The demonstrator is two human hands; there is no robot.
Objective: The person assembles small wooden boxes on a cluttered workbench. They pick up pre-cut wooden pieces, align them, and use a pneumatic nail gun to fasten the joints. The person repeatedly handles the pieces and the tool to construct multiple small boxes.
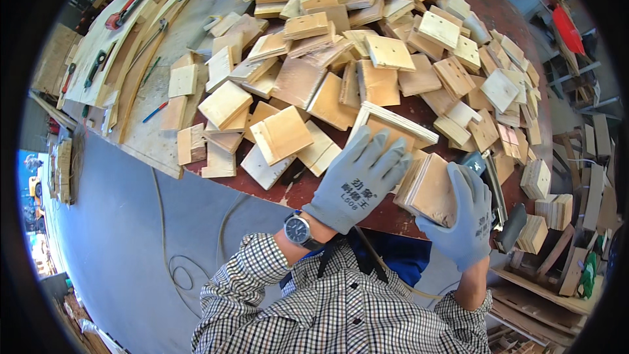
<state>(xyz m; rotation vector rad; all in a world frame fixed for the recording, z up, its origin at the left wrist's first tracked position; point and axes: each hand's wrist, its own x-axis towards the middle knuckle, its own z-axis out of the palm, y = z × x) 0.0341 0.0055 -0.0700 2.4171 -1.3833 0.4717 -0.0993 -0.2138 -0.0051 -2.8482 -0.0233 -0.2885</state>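
Note:
My left hand (pixel 364 178), in a grey work glove, lies with its fingers stretched out over a plywood piece (pixel 392 126) with pale raised edges. Whether its fingertips press on that piece cannot be made out. A stack of square wooden blocks (pixel 429 189) stands near the table's front edge, just right of the left hand. My right hand (pixel 466 213), gloved alike, grips the stack's right side, thumb along the near edge and fingers along the far right. Beside its fingers is a dark tool (pixel 495 187) with a narrow metal part, partly hidden.
A large heap of loose wooden blocks (pixel 386 59) covers much of the red table (pixel 259 187). Hand tools, a blue pen (pixel 154 113) and long wooden strips (pixel 131 72) lie at left. Stacked blocks (pixel 554 211) stand at right. A hose (pixel 160 229) runs along the floor.

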